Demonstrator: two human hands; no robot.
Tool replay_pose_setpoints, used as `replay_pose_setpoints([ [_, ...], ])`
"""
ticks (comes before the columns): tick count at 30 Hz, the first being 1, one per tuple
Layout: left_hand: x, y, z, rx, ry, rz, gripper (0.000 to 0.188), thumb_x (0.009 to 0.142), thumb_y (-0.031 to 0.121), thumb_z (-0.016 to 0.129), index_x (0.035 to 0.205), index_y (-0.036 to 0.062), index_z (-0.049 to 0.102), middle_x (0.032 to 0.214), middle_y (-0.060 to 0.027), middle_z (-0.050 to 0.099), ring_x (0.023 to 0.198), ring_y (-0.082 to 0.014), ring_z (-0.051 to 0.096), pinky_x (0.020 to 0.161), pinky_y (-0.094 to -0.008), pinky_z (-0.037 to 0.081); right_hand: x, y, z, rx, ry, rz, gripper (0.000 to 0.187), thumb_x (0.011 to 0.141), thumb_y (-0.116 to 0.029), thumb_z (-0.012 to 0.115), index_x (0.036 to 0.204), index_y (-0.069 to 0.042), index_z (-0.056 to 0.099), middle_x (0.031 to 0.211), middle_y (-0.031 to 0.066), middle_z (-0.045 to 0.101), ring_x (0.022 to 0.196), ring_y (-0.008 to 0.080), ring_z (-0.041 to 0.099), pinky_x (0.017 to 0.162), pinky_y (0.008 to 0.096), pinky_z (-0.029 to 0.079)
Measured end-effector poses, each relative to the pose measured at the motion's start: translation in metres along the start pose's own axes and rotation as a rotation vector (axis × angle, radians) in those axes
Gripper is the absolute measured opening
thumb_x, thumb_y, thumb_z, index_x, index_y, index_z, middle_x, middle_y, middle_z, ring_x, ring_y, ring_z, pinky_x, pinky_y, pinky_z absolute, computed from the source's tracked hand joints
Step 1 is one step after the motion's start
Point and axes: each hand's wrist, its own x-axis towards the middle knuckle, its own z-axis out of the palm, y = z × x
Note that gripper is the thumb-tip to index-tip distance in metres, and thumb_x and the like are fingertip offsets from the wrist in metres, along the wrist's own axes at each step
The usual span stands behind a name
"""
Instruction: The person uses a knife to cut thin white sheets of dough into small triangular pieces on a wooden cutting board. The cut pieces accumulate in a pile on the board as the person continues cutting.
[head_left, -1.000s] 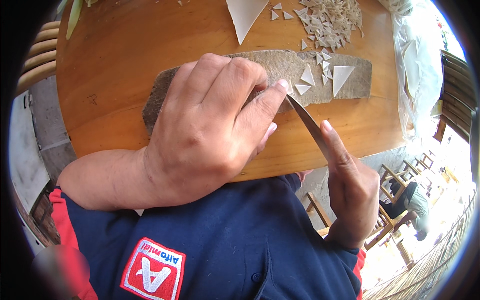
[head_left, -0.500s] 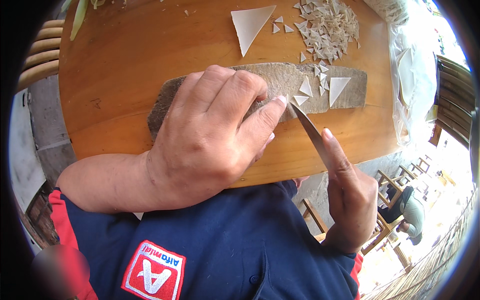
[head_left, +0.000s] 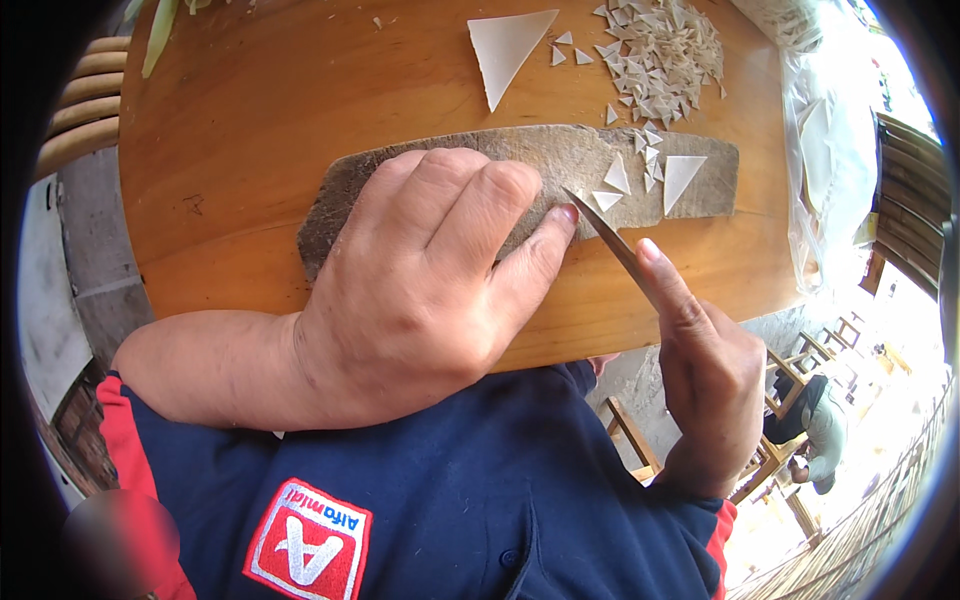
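My left hand (head_left: 430, 260) lies over the left part of a worn wooden board (head_left: 715, 180), its fingers curled down and its thumb bent in; whatever is beneath the fingertips is hidden. My right hand (head_left: 705, 360) grips a small knife (head_left: 622, 254), the index finger stretched along its back. The blade's tip rests over the board, just beyond my left thumb. Right of the tip lie two small white triangular pieces (head_left: 617, 175), some tinier bits (head_left: 650, 155) and a longer white triangle (head_left: 683, 182).
Beyond the board are a large white triangular sheet (head_left: 508, 50) and a heap of small cut triangles (head_left: 668, 60). A clear plastic bag (head_left: 805, 190) with white sheets sits at the table's (head_left: 240, 170) right edge. A person (head_left: 822, 430) bends among wooden stools at lower right.
The knife tip has shifted slightly away from me and to the left. My left fingers have shifted a little, and the thumb has drawn slightly nearer to me. The pieces on the board look unchanged.
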Motion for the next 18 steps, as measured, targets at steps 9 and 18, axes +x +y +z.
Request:
replay_pose_setpoints([
  [9,-0.0006,-0.001,0.0017,0.016,0.021,0.01,0.05,0.061,0.006,0.078,0.111,0.0045,0.077,0.107,-0.0123,0.061,0.094,-0.0294,0.059,0.079,-0.0404,0.051,0.0039,0.0074,-0.0037,-0.08,-0.005,-0.054,0.062,0.082,0.009,0.063,0.139,-0.016,0.067,0.061,0.0067,0.046,0.051,0.0194,0.05,0.055,0.0354,0.047],
  [18,0.0003,-0.0002,0.0014,0.041,0.017,0.003,0.05,0.061,0.004,0.077,0.111,0.0061,0.077,0.106,-0.0118,0.062,0.093,-0.0295,0.06,0.077,-0.0403,0.051,0.0067,0.0065,-0.0045,-0.147,-0.021,-0.098,0.069,0.078,0.014,0.061,0.14,-0.016,0.066,0.061,0.0068,0.039,0.049,0.02,0.047,0.053,0.0375,0.045],
])
